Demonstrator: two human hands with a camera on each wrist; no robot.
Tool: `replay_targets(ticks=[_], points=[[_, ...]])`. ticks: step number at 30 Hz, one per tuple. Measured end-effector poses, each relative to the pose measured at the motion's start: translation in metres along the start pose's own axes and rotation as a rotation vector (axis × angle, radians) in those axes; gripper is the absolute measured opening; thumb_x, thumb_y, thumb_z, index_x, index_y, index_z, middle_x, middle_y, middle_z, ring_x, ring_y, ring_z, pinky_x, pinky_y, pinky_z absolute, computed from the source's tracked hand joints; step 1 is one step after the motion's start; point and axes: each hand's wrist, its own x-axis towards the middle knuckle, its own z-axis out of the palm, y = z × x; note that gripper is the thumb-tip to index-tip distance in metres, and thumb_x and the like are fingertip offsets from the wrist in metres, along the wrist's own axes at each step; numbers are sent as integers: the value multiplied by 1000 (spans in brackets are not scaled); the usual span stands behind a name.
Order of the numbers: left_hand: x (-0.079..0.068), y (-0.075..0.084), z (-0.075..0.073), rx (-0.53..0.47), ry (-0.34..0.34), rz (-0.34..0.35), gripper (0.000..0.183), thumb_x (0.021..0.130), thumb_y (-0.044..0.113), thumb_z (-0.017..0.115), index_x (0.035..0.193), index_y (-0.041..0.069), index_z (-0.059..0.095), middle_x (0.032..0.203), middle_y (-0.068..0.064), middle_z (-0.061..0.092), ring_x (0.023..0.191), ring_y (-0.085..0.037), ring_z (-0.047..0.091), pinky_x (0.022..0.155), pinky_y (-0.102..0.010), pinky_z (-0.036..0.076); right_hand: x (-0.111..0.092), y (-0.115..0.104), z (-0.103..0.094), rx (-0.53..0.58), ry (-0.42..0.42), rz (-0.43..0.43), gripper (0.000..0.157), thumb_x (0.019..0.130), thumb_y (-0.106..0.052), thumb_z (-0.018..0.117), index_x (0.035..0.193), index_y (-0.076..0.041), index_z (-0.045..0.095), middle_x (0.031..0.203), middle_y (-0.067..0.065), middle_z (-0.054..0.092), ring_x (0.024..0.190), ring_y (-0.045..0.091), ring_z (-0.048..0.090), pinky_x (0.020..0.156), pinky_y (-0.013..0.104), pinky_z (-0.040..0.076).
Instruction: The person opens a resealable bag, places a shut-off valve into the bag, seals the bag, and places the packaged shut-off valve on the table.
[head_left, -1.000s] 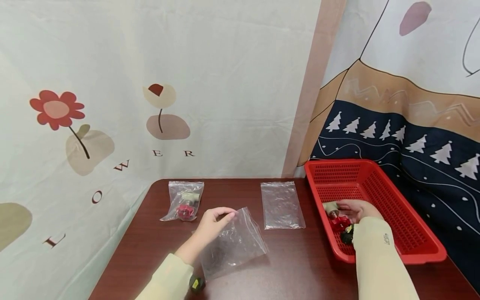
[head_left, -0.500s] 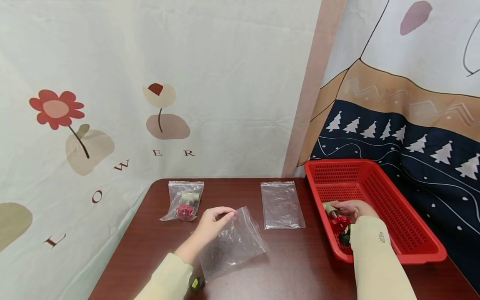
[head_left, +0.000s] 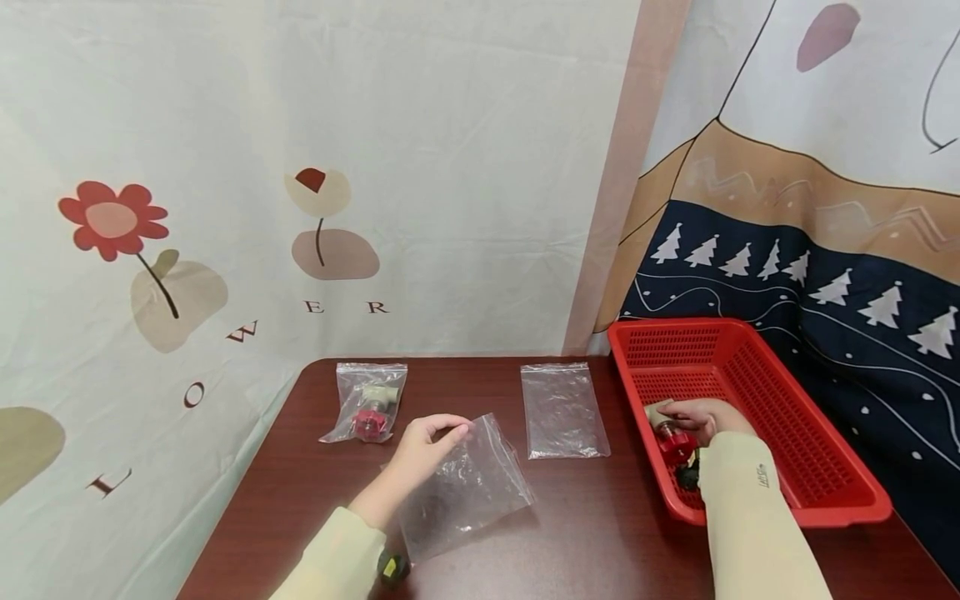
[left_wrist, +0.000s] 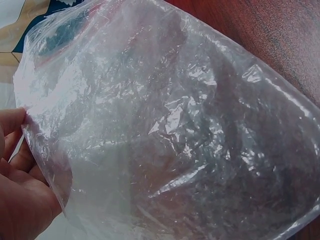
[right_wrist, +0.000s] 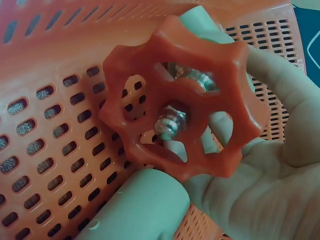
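Observation:
My left hand point(head_left: 422, 452) pinches the top corner of a clear zip bag point(head_left: 468, 496) between thumb and fingertips. The bag hangs slanted over the table and fills most of the left wrist view. Inside the red basket, my right hand point(head_left: 708, 417) holds a valve with a red handwheel point(head_left: 675, 447) and a pale body, its fingers curled round the pale part. Seen by the right wrist camera, the handwheel point(right_wrist: 185, 100) faces the lens and partly hides the fingers. A pale pipe end point(right_wrist: 142, 207) lies just below the wheel.
The red basket point(head_left: 795, 392) stands at the table's right side against the patterned cloth. A bagged valve point(head_left: 372, 408) lies at the back left. Another flat clear zip bag point(head_left: 565, 412) lies at the back, left of the basket.
My right hand has shifted slightly left onto the valve's pale part, and its fingers have closed round it. The left hand and its bag have hardly moved.

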Motion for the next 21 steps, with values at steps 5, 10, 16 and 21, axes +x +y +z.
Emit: replay_targets(ticks=[5, 10, 16, 21], points=[[-4, 18, -2, 16, -3, -13, 17, 91, 3, 59, 100, -9, 67, 91, -23, 70, 83, -24, 69, 69, -24, 55, 1, -5, 6, -2, 106, 63, 24, 97, -23, 53, 108, -11, 71, 94, 3, 70, 89, 16, 67, 81, 29, 55], [-6, 21, -2, 16, -5, -2, 17, 92, 4, 59, 100, -8, 67, 91, -23, 70, 83, -25, 69, 69, -24, 55, 8, -7, 4, 17, 69, 124, 20, 95, -21, 55, 99, -11, 72, 90, 2, 69, 84, 12, 65, 80, 25, 55], [-6, 18, -3, 14, -6, 10, 17, 91, 4, 59, 101, -8, 67, 90, -22, 70, 83, -27, 69, 69, -25, 55, 12, -8, 2, -76, 48, 144, 16, 93, -22, 57, 93, -17, 72, 87, -1, 64, 79, 9, 61, 75, 20, 54], [-7, 18, -5, 14, 2, 1, 17, 91, 5, 60, 101, -8, 67, 91, -23, 70, 83, -27, 69, 69, -27, 56, 7, -12, 2, -99, 107, 121, 14, 89, -19, 61, 94, -11, 72, 89, -1, 67, 81, 13, 62, 76, 25, 54]])
